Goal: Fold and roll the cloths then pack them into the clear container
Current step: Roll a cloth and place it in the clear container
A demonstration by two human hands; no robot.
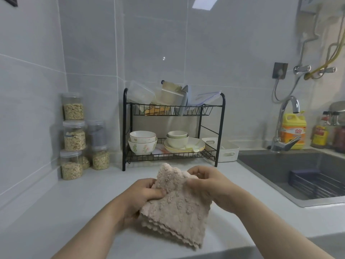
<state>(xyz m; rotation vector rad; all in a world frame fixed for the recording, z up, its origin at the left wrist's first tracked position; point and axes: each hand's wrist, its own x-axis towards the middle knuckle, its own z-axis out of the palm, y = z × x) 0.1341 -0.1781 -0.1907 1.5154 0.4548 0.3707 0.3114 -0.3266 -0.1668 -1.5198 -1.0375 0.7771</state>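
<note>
A beige fluffy cloth (175,210) with scalloped edges hangs folded in several layers above the white counter (74,212). My left hand (141,195) grips its upper left edge, thumb on top. My right hand (209,184) pinches its upper right corner. A clear container (141,93) lies tilted on the top shelf of the black dish rack (222,128) at the back, apart from both hands.
Several clear jars of oats (73,135) stand stacked at the back left. Bowls and plates (142,143) fill the rack's lower shelf. A white tray (228,151) sits beside the rack. A dark sink (298,171) with a faucet (285,124) and a yellow detergent bottle (294,129) lies to the right.
</note>
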